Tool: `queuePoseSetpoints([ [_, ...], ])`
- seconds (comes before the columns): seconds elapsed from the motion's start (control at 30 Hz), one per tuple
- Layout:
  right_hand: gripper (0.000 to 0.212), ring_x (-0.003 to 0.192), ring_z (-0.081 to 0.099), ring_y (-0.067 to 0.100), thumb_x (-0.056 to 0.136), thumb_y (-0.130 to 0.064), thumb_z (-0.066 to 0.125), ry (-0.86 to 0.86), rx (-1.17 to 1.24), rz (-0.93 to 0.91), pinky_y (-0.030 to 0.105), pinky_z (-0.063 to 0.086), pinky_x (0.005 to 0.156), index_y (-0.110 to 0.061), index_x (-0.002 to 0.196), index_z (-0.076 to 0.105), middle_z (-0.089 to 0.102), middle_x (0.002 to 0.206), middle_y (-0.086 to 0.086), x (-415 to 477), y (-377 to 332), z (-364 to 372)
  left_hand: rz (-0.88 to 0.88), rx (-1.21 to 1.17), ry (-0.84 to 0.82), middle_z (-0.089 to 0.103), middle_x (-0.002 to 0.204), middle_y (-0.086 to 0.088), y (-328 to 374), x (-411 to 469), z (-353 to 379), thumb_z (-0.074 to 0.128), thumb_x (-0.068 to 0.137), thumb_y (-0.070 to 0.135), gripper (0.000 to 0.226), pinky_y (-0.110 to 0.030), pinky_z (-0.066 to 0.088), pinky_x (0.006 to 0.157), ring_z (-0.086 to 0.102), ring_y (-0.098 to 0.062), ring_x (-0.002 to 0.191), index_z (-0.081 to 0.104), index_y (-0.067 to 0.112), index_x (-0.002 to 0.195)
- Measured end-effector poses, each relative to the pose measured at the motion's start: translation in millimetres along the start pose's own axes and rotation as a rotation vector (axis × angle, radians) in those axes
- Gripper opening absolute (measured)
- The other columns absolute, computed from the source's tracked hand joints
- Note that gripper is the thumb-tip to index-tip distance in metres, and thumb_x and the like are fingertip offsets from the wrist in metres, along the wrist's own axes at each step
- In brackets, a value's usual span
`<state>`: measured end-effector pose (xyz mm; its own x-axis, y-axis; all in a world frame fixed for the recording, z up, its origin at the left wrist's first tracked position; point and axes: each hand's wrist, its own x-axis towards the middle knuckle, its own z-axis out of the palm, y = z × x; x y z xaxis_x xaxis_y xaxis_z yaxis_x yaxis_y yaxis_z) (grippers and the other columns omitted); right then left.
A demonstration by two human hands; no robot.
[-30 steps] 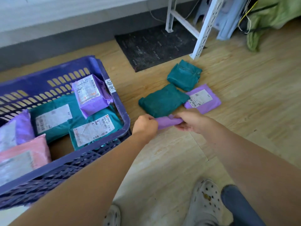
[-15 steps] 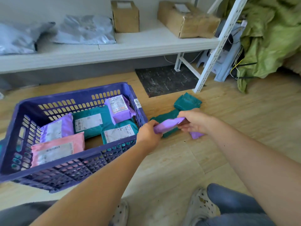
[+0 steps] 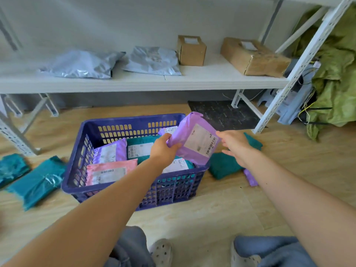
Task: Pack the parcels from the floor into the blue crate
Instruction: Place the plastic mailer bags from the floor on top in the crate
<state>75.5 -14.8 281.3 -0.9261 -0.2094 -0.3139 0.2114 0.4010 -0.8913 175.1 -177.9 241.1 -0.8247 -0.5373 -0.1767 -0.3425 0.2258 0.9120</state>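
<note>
Left hand (image 3: pixel 163 149) is clamped on the lower-left edge of a purple parcel (image 3: pixel 194 138), tilted above the blue crate's (image 3: pixel 133 122) right rim with its white label and barcode facing up, print too blurred to read; right hand (image 3: pixel 236 145) hangs open just beside the parcel's right edge, contact unclear. Crate already holds purple, pink and teal labelled parcels, text illegible, with little bare bottom showing. On the floor, a teal parcel (image 3: pixel 223 166) and a purple one (image 3: pixel 250 178) right of the crate are partly hidden by the right arm, and two teal parcels (image 3: pixel 36 180) lie left, one cut off by the frame edge.
</note>
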Motion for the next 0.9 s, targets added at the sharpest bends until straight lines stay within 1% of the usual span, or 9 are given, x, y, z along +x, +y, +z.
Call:
queuePoseSetpoints([
  [0.13,0.031,0.120,0.047,0.021,0.095,-0.021,0.055,-0.012,-0.054,-0.042,0.037,0.039,0.098,-0.011,0.125,0.052,0.052,0.128,0.006,2,6,33,-0.121,-0.264,0.031,0.058,0.103,-0.014,-14,4,-46,0.060,0.091,0.014,0.009,-0.039,0.057,0.079,0.060,-0.029,0.088,0.053,0.015,0.096],
  [0.2,0.045,0.113,0.048,0.019,0.094,-0.020,0.058,-0.067,-0.054,-0.041,0.035,0.040,0.094,-0.008,0.135,0.043,0.051,0.126,0.006,7,10,51,-0.214,-0.365,0.042,0.061,0.107,-0.014,-23,9,-69,0.062,0.090,0.018,0.019,-0.036,0.057,0.078,0.062,-0.028,0.087,0.055,0.012,0.107],
  [0.3,0.059,0.119,0.050,0.021,0.091,-0.024,0.062,-0.194,-0.054,-0.034,0.035,0.046,0.092,-0.018,0.143,0.035,0.046,0.141,0.004,18,14,79,-0.329,-0.477,0.006,0.064,0.101,-0.009,-32,18,-105,0.062,0.090,0.023,0.030,-0.032,0.056,0.076,0.064,-0.024,0.079,0.055,0.014,0.117],
  [0.37,0.051,0.113,0.057,0.023,0.092,-0.021,0.061,-0.264,-0.029,-0.028,0.033,0.048,0.086,-0.022,0.139,0.040,0.053,0.135,0.006,24,12,100,-0.366,-0.481,-0.032,0.063,0.106,-0.007,-38,24,-127,0.062,0.090,0.024,0.029,-0.032,0.055,0.077,0.063,-0.022,0.085,0.056,0.015,0.117],
  [0.47,0.024,0.105,0.062,0.024,0.093,-0.017,0.058,-0.290,-0.065,-0.062,0.034,0.052,0.080,-0.025,0.115,0.055,0.060,0.125,0.006,33,11,133,-0.410,-0.469,-0.043,0.062,0.108,-0.005,-53,33,-148,0.062,0.090,0.025,0.025,-0.030,0.053,0.073,0.062,-0.020,0.085,0.058,0.016,0.112],
  [0.6,0.020,0.109,0.059,0.029,0.092,-0.015,0.058,-0.277,-0.161,-0.035,0.046,0.051,0.093,-0.018,0.111,0.059,0.058,0.126,0.009,50,23,163,-0.473,-0.295,0.052,0.064,0.100,-0.007,-85,50,-153,0.069,0.084,0.024,0.028,-0.027,0.052,0.067,0.059,-0.016,0.072,0.062,0.008,0.106],
  [0.73,0.038,0.114,0.055,0.032,0.092,-0.013,0.060,-0.310,-0.270,0.027,0.047,0.050,0.095,-0.006,0.128,0.052,0.051,0.128,0.011,64,43,183,-0.532,-0.119,0.127,0.057,0.076,-0.006,-121,65,-145,0.074,0.080,0.022,0.029,-0.027,0.052,0.065,0.056,-0.015,0.062,0.049,0.009,0.071],
  [0.8,0.031,0.102,0.056,0.031,0.091,-0.011,0.060,-0.338,-0.334,0.042,0.042,0.052,0.084,-0.003,0.121,0.056,0.052,0.113,0.011,71,53,190,-0.574,0.002,0.096,0.052,0.068,-0.005,-137,71,-142,0.074,0.080,0.026,0.036,-0.025,0.051,0.064,0.054,-0.015,0.059,0.045,0.009,0.068],
  [0.9,0.004,0.070,0.049,0.019,0.090,-0.006,0.059,-0.372,-0.429,0.068,0.027,0.042,0.061,-0.006,0.086,0.061,0.055,0.091,0.012,82,68,204,-0.598,0.192,0.019,0.050,0.062,-0.005,-159,80,-141,0.072,0.082,0.026,0.033,-0.023,0.047,0.056,0.049,-0.015,0.053,0.048,0.007,0.069],
])
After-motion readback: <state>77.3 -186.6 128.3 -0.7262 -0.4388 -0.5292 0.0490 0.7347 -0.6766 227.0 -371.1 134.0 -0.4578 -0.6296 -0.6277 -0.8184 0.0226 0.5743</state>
